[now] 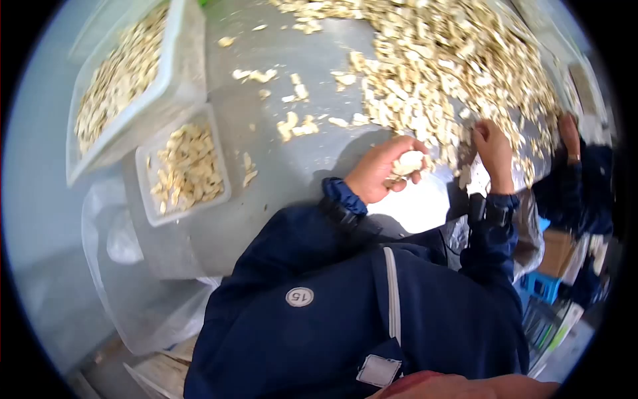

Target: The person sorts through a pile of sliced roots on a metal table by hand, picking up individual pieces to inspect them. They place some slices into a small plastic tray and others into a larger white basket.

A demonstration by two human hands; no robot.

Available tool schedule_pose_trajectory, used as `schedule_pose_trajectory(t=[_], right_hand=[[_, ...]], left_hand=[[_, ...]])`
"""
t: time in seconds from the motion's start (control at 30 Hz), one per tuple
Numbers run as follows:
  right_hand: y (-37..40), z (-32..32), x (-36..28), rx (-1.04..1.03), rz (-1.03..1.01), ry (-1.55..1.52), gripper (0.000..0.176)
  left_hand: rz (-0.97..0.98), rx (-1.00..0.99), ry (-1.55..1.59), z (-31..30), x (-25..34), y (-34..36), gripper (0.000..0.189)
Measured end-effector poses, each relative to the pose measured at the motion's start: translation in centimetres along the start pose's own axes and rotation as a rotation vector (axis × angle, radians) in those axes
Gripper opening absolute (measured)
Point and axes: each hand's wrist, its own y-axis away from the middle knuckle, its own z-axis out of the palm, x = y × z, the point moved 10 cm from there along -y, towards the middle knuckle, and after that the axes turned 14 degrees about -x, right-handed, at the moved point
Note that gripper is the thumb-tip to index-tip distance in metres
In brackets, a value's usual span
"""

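Observation:
My left hand [387, 170] is curled, palm up, around several pale dried slices [407, 163] above the metal table. To its right, my right hand [494, 151] reaches the near edge of a large pile of the same slices [435, 73]. Its fingers are bent together, and anything between the fingertips is too small to make out. A few loose slices lie on the table below and beside this hand.
A big white bin [185, 73] full of slices stands at the left. Next to it is a small white tray [224, 174] of slices. Small clusters of slices dot the grey table [279, 169]. At the right edge, another person's hand [569, 135] touches the pile.

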Motion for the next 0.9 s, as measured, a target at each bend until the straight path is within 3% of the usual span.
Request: schedule_pose_trajectory(t=[0.2,0.37,0.43,0.5,0.57,0.6,0.63,0.7,0.73,0.77,0.83,0.87,0.9], right_hand=[[-1.9,0.0,0.0,-0.097,-0.085,0.056,0.026],[-1.9,-0.7,-3.1,-0.109,-0.126,0.103,0.026],[-0.7,-1.4,-7.7,-0.115,-0.214,0.054,0.024],[1.4,-1.9,-17.1,-0.140,-0.278,0.031,0.021],[4.2,-1.0,-25.5,-0.213,-0.498,-0.382,0.026],[6.0,-0.5,-29.1,-0.323,-0.548,-0.601,0.040],[8.2,-1.3,-32.6,-0.264,-0.732,-0.764,0.046],[9.8,-2.5,-34.0,-0.103,-0.936,-0.579,0.050],[9.6,-3.3,-33.4,-0.025,-0.944,-0.498,0.048],[9.1,-3.4,-31.6,0.012,-0.888,-0.483,0.045],[7.6,-3.4,-26.1,0.083,-0.719,-0.376,0.040],[7.4,-3.3,-23.5,0.139,-0.665,-0.310,0.037],[7.7,-3.2,-20.2,0.202,-0.592,-0.231,0.035]], left_hand=[[0.036,-0.027,-0.108,0.2,0.2,0.0,0.024],[0.007,0.029,-0.066,-0.4,-0.1,-0.5,0.030],[-0.001,0.038,-0.064,-0.6,-0.5,-0.6,0.030],[0.022,0.006,-0.027,-0.9,-0.8,-1.0,0.030],[0.031,-0.010,0.004,-1.0,-1.0,-1.3,0.030],[0.065,0.000,-0.122,-0.4,0.0,-0.5,0.032],[0.068,0.050,-0.127,0.6,0.9,0.7,0.035],[0.076,-0.006,-0.211,0.3,1.0,0.2,0.035],[0.064,0.000,-0.198,0.3,1.2,0.3,0.033],[0.016,0.067,-0.075,-0.1,0.5,0.3,0.031],[0.026,0.001,-0.002,-0.2,-0.1,-0.2,0.026],[0.306,0.028,-0.580,-0.3,2.8,0.4,0.026],[0.311,0.033,-0.592,0.0,3.0,0.6,0.026]])
